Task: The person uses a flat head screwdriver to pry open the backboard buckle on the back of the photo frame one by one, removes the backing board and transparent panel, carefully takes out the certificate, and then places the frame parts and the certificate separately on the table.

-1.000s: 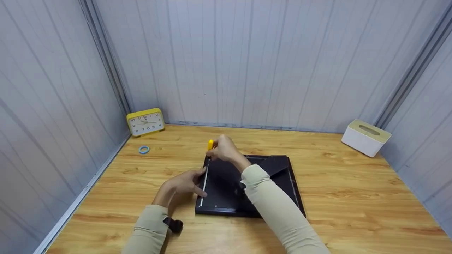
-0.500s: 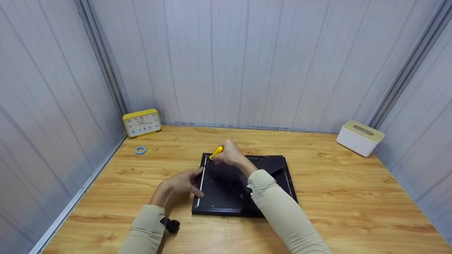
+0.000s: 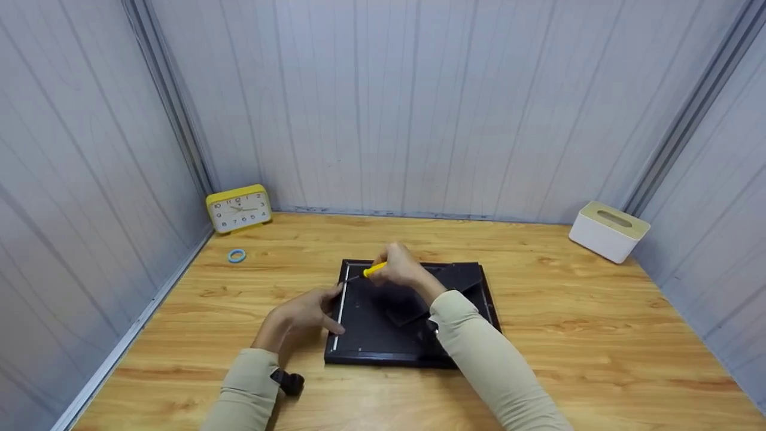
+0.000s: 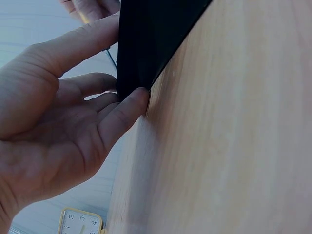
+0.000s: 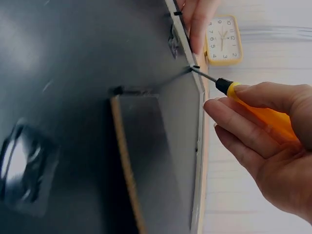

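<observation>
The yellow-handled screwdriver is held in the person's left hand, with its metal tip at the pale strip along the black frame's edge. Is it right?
Not quite: the right wrist view shows the yellow-handled screwdriver in the right hand, not the left. Its metal tip is at the pale strip along the black frame's edge.

Pinching the yellow-handled screwdriver (image 5: 268, 116) in the right hand (image 5: 282, 161), aiming its slim shaft (image 5: 205, 75) right at a small black tab (image 5: 195, 67) on the pale rim (image 5: 200, 122) of the black panel (image 5: 73, 53)! Look across that dark surface, past a black flap (image 5: 151, 156) with a tan edge, up to left-hand fingers (image 5: 199, 29) just beside the rim. And beyond, to a yellow clock (image 5: 223, 40), turned sideways.
</observation>
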A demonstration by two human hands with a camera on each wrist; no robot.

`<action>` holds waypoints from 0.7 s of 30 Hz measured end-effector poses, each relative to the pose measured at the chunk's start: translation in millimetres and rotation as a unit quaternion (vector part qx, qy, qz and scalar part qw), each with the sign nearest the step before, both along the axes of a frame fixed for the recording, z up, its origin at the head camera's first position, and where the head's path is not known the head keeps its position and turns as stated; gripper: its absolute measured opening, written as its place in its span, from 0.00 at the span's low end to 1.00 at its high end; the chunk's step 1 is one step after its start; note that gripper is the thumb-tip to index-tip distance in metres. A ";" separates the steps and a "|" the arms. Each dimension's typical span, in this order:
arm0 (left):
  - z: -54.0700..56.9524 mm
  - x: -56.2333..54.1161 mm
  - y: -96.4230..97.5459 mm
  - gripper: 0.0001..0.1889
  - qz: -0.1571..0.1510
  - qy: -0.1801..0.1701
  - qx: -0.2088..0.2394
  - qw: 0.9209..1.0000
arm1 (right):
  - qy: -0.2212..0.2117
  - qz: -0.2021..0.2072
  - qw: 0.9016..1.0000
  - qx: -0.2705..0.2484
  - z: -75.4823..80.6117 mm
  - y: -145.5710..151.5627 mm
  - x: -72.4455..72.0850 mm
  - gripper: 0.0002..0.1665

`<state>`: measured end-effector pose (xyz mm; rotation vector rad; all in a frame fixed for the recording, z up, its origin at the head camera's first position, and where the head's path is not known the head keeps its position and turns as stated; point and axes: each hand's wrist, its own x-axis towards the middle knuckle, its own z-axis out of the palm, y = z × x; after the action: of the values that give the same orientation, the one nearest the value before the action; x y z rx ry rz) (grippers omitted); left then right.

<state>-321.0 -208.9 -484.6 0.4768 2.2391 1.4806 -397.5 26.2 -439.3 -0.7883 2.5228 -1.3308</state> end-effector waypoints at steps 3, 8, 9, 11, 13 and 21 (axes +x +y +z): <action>-0.4 0.2 -1.0 0.56 0.006 0.000 -0.001 1.000 | 0.006 0.000 1.000 0.014 -4.4 5.0 -0.5 0.04; -0.9 1.3 -1.1 0.57 0.017 -0.004 -0.012 1.000 | -0.043 -0.014 0.999 0.000 -13.0 10.9 0.9 0.09; -0.8 1.4 -0.9 0.57 0.018 -0.005 -0.013 1.000 | -0.052 -0.017 0.998 -0.006 -14.3 11.7 1.3 0.10; -0.4 1.2 -0.5 0.57 0.019 -0.003 -0.015 1.000 | -0.063 -0.022 0.998 -0.016 -15.8 12.6 2.2 0.11; 0.7 1.3 -0.2 0.57 0.019 -0.002 -0.016 1.000 | -0.060 -0.022 0.998 -0.019 -16.6 13.4 2.4 0.11; 1.3 1.8 -0.7 0.57 0.028 0.004 -0.032 0.999 | -0.060 -0.018 0.998 -0.020 -17.6 32.0 10.5 0.08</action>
<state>-319.2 -209.6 -483.3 0.4035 2.3158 1.4321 -387.0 58.2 -456.9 -0.6525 2.4348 -1.4012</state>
